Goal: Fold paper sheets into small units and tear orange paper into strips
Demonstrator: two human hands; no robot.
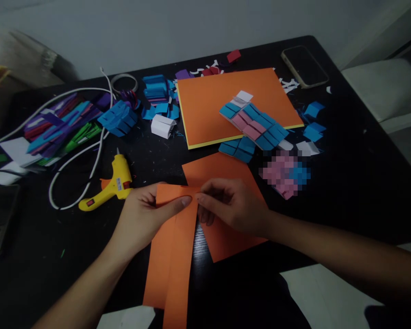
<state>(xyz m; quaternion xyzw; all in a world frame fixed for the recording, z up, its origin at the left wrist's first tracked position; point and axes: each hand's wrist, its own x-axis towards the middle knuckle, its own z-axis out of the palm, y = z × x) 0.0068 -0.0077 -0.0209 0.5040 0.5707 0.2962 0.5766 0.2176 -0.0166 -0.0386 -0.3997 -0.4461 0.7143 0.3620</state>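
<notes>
My left hand pinches the top of a long folded orange paper strip that hangs past the near edge of the black table. My right hand meets it fingertip to fingertip, its fingers closed on the strip's upper right edge. Under my right hand lies a loose orange sheet. Both thumbs press on the paper where the two pieces meet.
A yellow glue gun with a white cord lies left of my hands. Behind lie a large orange sheet carrying a blue and pink folded paper piece, several blue paper bits, coloured strips at the left, and a phone.
</notes>
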